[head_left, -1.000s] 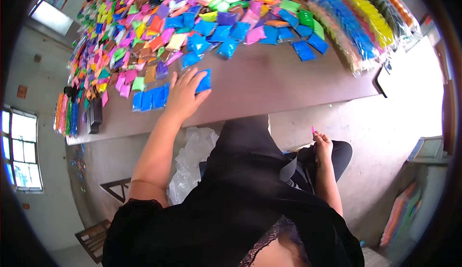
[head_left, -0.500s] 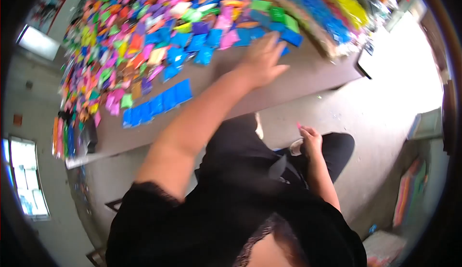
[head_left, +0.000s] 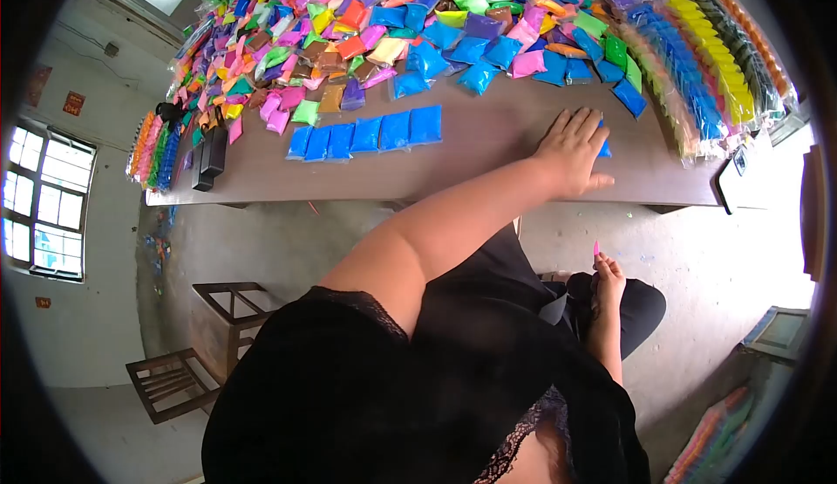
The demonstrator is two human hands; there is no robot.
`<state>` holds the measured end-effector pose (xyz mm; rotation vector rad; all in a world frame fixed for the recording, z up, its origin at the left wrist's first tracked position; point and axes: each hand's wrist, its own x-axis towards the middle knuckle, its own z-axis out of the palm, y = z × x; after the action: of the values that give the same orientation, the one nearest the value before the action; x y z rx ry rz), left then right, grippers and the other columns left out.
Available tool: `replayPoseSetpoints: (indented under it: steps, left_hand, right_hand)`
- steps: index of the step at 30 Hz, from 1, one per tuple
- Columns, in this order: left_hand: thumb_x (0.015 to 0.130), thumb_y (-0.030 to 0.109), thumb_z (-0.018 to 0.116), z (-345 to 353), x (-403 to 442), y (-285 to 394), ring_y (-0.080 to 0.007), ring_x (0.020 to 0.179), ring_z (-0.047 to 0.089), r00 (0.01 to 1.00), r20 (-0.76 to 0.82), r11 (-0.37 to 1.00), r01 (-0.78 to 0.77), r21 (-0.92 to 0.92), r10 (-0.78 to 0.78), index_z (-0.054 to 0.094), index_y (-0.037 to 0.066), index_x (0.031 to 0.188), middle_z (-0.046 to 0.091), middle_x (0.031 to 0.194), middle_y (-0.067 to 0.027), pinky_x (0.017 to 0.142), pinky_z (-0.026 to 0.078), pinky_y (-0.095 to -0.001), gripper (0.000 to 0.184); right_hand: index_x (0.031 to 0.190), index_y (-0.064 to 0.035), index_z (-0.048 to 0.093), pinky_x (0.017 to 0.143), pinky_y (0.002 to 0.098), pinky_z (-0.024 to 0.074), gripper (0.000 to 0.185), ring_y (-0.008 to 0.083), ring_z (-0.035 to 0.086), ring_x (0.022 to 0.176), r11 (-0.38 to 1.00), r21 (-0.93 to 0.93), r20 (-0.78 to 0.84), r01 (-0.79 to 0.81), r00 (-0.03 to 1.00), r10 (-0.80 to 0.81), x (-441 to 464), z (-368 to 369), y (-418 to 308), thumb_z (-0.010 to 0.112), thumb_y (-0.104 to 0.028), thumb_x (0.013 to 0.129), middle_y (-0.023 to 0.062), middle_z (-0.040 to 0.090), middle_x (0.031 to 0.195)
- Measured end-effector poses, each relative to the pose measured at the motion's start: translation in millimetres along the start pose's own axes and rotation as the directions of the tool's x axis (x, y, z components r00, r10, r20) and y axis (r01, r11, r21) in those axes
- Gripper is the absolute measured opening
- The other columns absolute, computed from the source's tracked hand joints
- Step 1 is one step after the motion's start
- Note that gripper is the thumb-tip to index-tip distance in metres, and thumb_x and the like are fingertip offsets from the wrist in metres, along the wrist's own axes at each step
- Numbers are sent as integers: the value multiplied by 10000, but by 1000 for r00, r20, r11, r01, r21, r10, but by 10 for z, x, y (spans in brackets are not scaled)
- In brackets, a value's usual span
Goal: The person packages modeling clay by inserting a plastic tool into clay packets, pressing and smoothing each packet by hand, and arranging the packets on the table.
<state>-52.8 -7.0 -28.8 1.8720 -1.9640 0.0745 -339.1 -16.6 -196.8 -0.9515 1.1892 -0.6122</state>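
My left hand lies palm down on the table with its fingers stretched out. A blue packet shows partly from under its fingertips; the rest is hidden. To the left of that hand, several flat blue packets lie side by side in a row. Beyond it spreads a large heap of small packets in many colours, with loose blue ones at the near edge. Low beside my knee, my right hand is closed around a small pink pointed stick.
Long clear bags of stacked coloured packets lie on the table's right. A phone rests at the right edge. A black box and more bagged strips sit at the left end. Wooden stools stand on the floor at left.
My left hand has drawn back from the heap toward the table's near edge, with a blue packet under its fingers. The view has turned. My right hand still holds the pink stick.
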Motion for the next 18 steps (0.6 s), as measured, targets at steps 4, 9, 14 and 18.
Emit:
replayPoseSetpoints:
  steps: [4,9,14,18]
  left_hand:
    - [841,533,661,-214,-355,168,-413,1418,273,996,7,994,-88,-62,89,425,-16,1390,335,1476,-269,1169,213,-526,812]
    - [842,251,729,-242,-590,168,-313,1290,466,952,11,951,-305,-55,306,505,91,1340,494,1369,-156,1106,343,-464,569]
    - [879,101,718,-483,-494,133,-207,1064,604,993,106,596,112,-795,-44,511,84,1352,601,1192,-95,930,495,-337,516]
    - [845,79,762,-536,-223,-67,-140,982,608,918,341,386,394,-834,-201,476,59,1384,609,1143,-74,871,512,-297,610]
  right_hand:
    - [1018,-13,684,529,184,347,163,34,488,600,999,41,-28,1,1000,0,83,14,100,700,-122,898,-20,618,800]
    - [1022,-28,712,453,209,345,179,55,471,507,999,-50,-124,-5,992,-1,-50,140,-20,703,-148,889,-8,642,771]
    - [1008,-21,705,499,203,351,149,36,450,537,996,-29,-153,-79,986,74,-127,236,-168,712,-95,879,-33,615,764]
    - [993,-27,706,511,202,353,141,36,455,554,998,-38,-154,-40,987,33,-138,267,-145,721,-104,876,-40,615,759]
